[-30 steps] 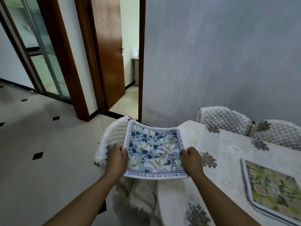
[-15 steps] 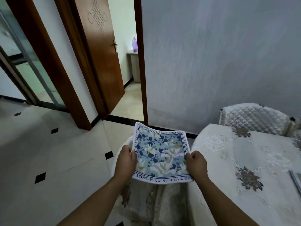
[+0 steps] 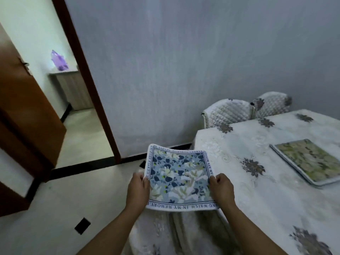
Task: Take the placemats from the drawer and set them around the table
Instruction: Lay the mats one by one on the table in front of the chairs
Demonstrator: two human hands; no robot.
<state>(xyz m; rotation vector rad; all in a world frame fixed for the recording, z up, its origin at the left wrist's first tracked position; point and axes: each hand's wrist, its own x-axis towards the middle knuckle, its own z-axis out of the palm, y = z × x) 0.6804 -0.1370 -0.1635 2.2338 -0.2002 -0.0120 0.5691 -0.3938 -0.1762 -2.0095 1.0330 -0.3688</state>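
A square blue floral placemat (image 3: 179, 178) with a lettered border is held flat in the air just off the table's left end. My left hand (image 3: 138, 188) grips its left edge and my right hand (image 3: 221, 188) grips its right edge. A green floral placemat (image 3: 309, 160) lies flat on the table (image 3: 266, 196), which is covered with a white embroidered cloth, to the right of my hands. The blue placemat's right edge overlaps the table's left end.
Two chairs with quilted white covers (image 3: 228, 113) stand between the table's far side and the grey wall. A chair cover (image 3: 165, 232) hangs below the held mat. An open brown door (image 3: 27, 116) and a doorway are at left, over tiled floor.
The view has swung and tilted, so the green placemat is in sight again at right. Both hands keep the same grip on the blue placemat, still at the table's left end.
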